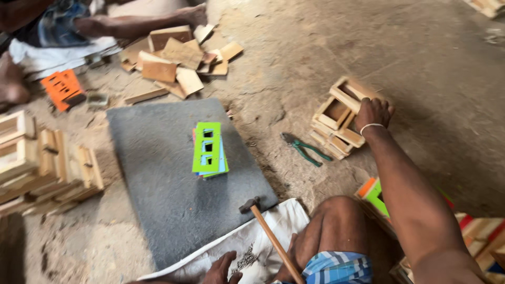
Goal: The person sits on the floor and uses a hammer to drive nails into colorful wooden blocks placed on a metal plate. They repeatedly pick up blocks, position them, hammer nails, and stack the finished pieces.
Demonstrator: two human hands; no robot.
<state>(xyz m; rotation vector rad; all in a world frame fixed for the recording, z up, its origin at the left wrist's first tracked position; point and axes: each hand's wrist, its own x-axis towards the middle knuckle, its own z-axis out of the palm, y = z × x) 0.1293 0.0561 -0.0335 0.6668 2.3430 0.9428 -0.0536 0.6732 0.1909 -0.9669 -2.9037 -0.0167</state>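
Outstretched, the right hand (pixel 373 113) closes over a small open wooden frame (pixel 350 93) atop the floor stack (light, stiff, likely best gripped by its rim), while the left hand (pixel 221 269) rests loosely open near the hammer (pixel 271 234).

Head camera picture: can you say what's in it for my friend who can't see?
A person sitting on a dirt floor rests their right hand on a stack of small wooden frames. A hammer, green pliers and colourful cut-out plates on a grey mat lie nearby.

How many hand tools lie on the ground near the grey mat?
2. A hammer lies with its head on the near edge of the grey mat. Green-handled pliers lie on the dirt to the mat's right. More may be hidden.
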